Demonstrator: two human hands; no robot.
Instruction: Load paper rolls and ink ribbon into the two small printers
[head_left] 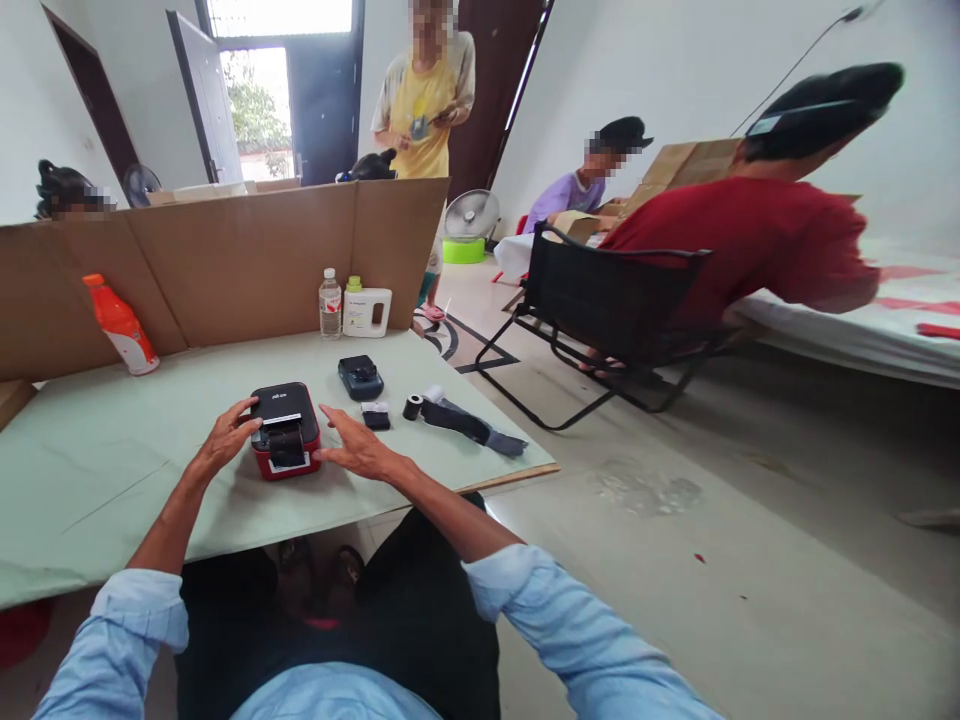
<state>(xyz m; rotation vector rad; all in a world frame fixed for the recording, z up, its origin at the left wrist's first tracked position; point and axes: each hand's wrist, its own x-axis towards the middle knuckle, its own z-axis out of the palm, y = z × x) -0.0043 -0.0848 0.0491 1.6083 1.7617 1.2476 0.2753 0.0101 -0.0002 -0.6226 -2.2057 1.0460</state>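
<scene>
A small red and black box-shaped device [286,395], which looks like a label printer, stands on the table in front of me. A dark strip [286,447] hangs over its front, above a white label. At its left side is my left hand [226,436], fingers apart, the fingertips against the edge of the casing. My right hand [360,445] is spread open at the right side, its thumb close to the lower right corner; whether it touches I cannot tell. Neither hand is wrapped round the device.
A dark handheld device [361,377], a small black and white item [376,415], a small roll [412,407] and a dark strap-like cloth [469,425] lie to the right. Behind stand an orange bottle [124,328], a clear bottle [330,305], a white jug [367,311] and a cardboard screen [247,260]. Several people are around.
</scene>
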